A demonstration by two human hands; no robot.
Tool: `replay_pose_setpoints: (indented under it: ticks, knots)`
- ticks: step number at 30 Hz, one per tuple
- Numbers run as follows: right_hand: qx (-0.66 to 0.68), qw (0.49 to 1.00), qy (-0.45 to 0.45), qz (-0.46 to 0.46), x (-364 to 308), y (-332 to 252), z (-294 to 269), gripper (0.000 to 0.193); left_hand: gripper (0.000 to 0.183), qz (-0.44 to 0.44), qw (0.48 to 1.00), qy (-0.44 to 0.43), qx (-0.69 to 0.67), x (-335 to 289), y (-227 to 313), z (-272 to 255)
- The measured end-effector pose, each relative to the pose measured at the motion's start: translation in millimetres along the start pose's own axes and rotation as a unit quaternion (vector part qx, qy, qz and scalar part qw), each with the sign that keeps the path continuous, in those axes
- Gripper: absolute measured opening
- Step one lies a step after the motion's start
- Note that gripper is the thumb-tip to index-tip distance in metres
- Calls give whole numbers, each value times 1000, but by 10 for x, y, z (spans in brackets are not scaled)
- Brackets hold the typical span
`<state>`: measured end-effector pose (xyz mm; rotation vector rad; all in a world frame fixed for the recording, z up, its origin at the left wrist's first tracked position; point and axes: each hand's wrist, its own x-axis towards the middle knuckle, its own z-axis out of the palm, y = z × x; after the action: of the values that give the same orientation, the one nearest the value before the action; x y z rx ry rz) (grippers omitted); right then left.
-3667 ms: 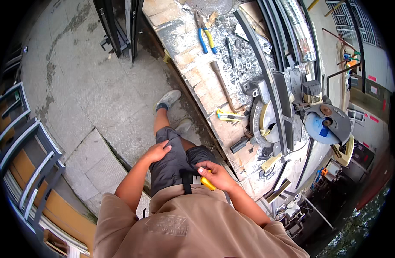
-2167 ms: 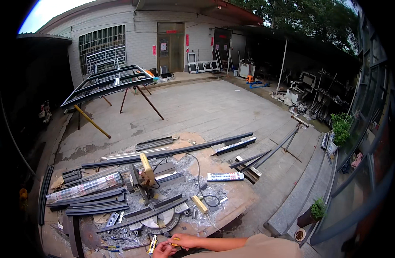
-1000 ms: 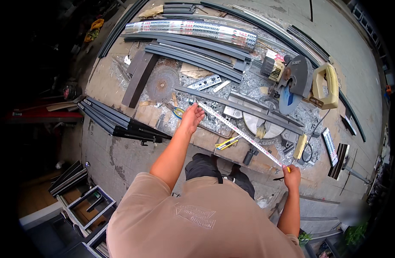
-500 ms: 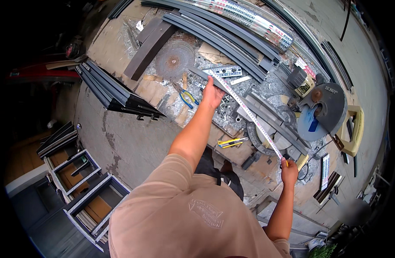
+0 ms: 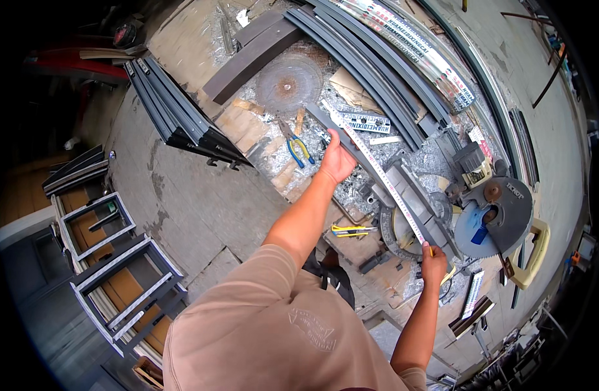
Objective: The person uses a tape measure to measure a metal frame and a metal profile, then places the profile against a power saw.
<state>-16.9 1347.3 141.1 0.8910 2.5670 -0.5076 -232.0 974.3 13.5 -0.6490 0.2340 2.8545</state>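
Observation:
A long grey metal profile slants over the bench, with a white tape measure blade stretched along it. My left hand is closed around the profile's upper part, thumb up near the blade. My right hand is closed at the lower end, gripping the tape; a small yellow tip, perhaps a pencil, pokes out from its fingers. Whether a tape case sits in that hand is hidden. Beneath the profile's lower half stands a mitre saw, its round blade and guard right of my right hand.
Blue-yellow pliers, a yellow utility knife and a loose round saw blade lie on the chip-strewn bench. Grey profiles and a wrapped bundle run along the far side. More profiles and frames stand left.
My view has shifted, so the bench sits differently in it. The profile and tape now lie closer together along their length, and my right hand has come nearer the profile's lower end.

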Motion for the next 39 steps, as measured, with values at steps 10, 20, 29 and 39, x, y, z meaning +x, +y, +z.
replay_pose_setpoints:
  ticks: [10, 20, 29, 39]
  knots:
    - [21, 998, 32, -55, 94, -184, 7, 45, 68, -7, 992, -94, -86, -118, 72, 97]
    - [-8, 993, 32, -110, 197, 21, 106, 45, 63, 11, 998, -25, -58, -130, -44, 64]
    - [-19, 998, -16, -49, 254, -72, 12, 44, 67, 10, 997, -38, -65, -116, -56, 8]
    - [-29, 998, -2, -60, 240, -23, 210, 50, 63, 17, 997, -7, -77, -128, -44, 14]
